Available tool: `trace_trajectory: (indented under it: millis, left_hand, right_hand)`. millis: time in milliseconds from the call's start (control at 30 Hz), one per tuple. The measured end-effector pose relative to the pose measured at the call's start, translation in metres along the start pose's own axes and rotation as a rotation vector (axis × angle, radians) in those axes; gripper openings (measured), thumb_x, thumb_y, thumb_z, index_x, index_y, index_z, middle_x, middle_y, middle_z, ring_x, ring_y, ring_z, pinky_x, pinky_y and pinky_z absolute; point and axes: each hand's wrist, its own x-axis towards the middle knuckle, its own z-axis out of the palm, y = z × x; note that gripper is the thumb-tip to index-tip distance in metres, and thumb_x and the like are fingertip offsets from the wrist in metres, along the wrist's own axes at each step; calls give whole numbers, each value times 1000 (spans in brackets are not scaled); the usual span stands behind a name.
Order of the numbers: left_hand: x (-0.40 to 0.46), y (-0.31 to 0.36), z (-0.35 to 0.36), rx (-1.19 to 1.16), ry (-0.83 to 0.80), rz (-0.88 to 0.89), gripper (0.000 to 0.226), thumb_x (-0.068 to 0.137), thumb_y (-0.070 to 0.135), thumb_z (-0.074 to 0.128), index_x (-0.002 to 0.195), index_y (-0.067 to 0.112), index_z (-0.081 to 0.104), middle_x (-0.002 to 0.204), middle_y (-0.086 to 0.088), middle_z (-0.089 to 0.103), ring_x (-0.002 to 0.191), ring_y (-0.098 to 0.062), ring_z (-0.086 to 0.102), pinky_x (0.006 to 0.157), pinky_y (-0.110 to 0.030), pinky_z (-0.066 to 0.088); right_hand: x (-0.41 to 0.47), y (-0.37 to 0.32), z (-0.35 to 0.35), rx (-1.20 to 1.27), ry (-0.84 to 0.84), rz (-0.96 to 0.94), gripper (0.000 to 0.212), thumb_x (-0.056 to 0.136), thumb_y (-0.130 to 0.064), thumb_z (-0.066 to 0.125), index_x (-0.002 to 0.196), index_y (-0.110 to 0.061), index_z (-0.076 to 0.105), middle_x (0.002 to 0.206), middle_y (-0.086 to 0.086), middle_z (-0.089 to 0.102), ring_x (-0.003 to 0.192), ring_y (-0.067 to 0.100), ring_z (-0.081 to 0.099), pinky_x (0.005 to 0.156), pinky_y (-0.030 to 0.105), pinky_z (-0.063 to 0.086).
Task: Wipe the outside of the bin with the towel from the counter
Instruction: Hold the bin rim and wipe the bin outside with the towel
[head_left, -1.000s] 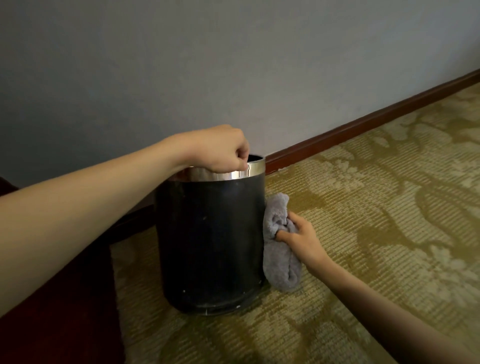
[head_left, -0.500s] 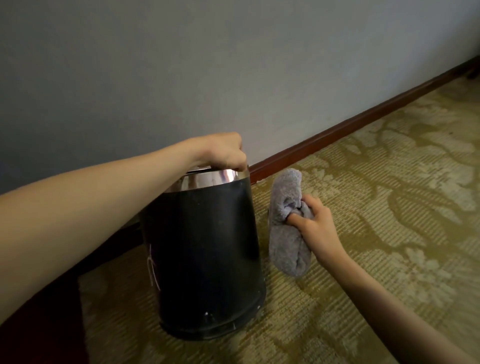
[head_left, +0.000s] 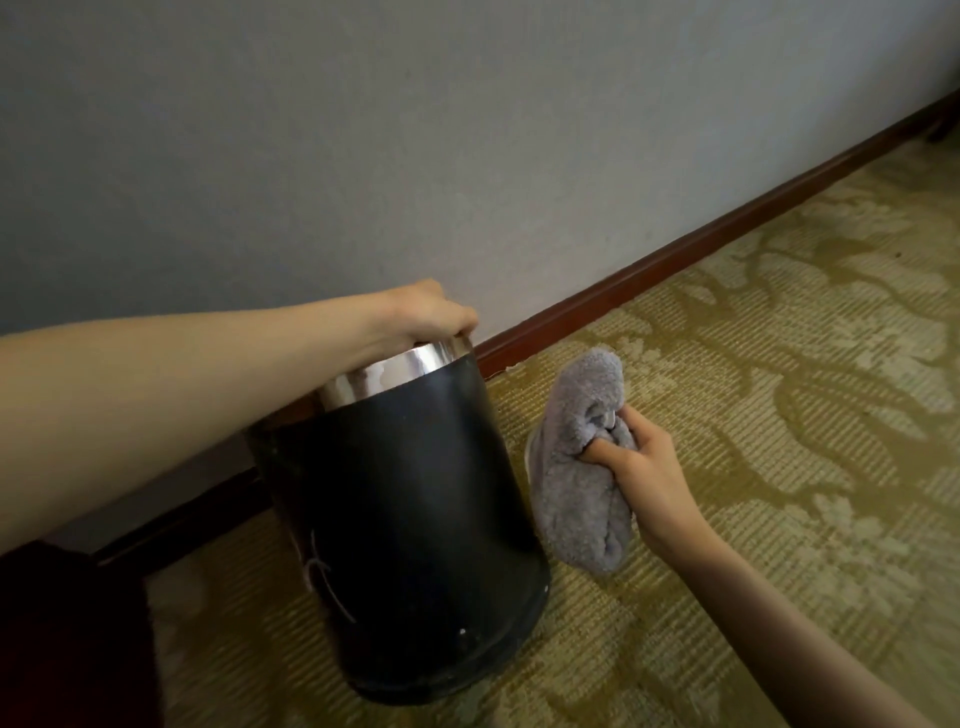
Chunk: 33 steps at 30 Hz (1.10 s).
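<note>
Two hands busy here: right hand (head_left: 647, 470) is closed around a bunched grey towel (head_left: 579, 470), which hangs just beside the bin's right side, looks like a sliver of gap. Left of it the black bin (head_left: 410, 509) sits tilted on the patterned carpet (head_left: 779, 415). Left hand (head_left: 423, 317) is curled over its silver rim, gripping it, wall (head_left: 467, 130) behind

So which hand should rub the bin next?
The right hand. It already grips the grey towel just beside the bin's dark side. The left hand is busy gripping the shiny rim.
</note>
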Motion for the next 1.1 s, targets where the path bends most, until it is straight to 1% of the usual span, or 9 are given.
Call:
trace_trajectory:
  millis: [100, 200, 300, 367, 433, 500, 767, 967, 1100]
  left_hand:
    - [1, -5, 2, -123, 85, -70, 13, 82, 10, 52, 72, 2, 55, 60, -6, 39, 55, -19, 39, 35, -23, 25]
    - [10, -12, 6, -302, 150, -113, 30, 88, 4, 46, 113, -9, 55, 94, -19, 54, 95, -29, 56, 57, -27, 39]
    - [15, -12, 6, -360, 141, -189, 16, 90, 5, 41, 81, 0, 52, 88, -16, 48, 80, -26, 49, 60, -25, 38]
    - [22, -10, 4, -423, 100, -274, 31, 90, 5, 38, 59, 9, 38, 65, -10, 41, 52, -18, 44, 37, -14, 33]
    - [24, -7, 2, -440, 48, -367, 36, 89, 8, 36, 53, 15, 32, 42, -2, 35, 23, -8, 31, 29, -4, 22]
    - [25, -3, 0, -458, 15, -412, 38, 88, 11, 36, 52, 16, 31, 21, 4, 28, 12, -5, 22, 28, -2, 23]
    - [41, 3, 3, -548, -2, -453, 38, 91, 16, 38, 53, 18, 31, 16, 6, 24, 10, -4, 22, 27, -3, 27]
    - [43, 3, -2, -581, -72, -433, 39, 92, 18, 42, 54, 17, 36, 19, 6, 31, 21, -3, 32, 27, -6, 29]
    - [31, 10, -12, -454, -191, -352, 42, 94, 43, 38, 64, 16, 46, 50, 4, 47, 48, -6, 39, 37, -14, 36]
  right_hand:
    - [1, 1, 3, 22, 12, 2, 36, 77, -6, 68, 101, -32, 68, 101, -2, 73, 93, 21, 70, 71, 37, 59]
    - [3, -4, 4, -144, 96, -56, 33, 76, -11, 70, 100, -32, 66, 109, 5, 62, 102, 22, 59, 85, 47, 52]
    - [1, -16, 3, -347, 133, -219, 31, 75, -12, 71, 102, -28, 65, 102, -3, 52, 96, 5, 51, 85, 34, 47]
    - [-4, -25, 1, -464, 101, -343, 34, 74, -11, 71, 100, -31, 63, 99, -6, 48, 91, 1, 49, 78, 22, 42]
    - [-9, -30, 1, -584, 65, -434, 37, 72, -10, 71, 102, -31, 63, 98, -5, 45, 90, 7, 49, 75, 19, 40]
    - [-15, -33, 1, -644, 51, -465, 37, 70, -13, 70, 103, -29, 64, 99, -6, 44, 89, 10, 49, 74, 20, 40]
    - [-26, -36, 0, -742, 0, -456, 39, 71, -25, 63, 107, -39, 58, 106, -11, 39, 88, 8, 48, 73, 34, 48]
    - [-11, -28, 4, -707, -56, -398, 43, 75, -24, 68, 114, -36, 54, 106, -12, 36, 90, 2, 45, 72, 19, 41]
    - [-5, -23, 6, -741, -31, -390, 45, 76, -25, 68, 116, -35, 52, 108, -9, 37, 92, 9, 46, 74, 29, 42]
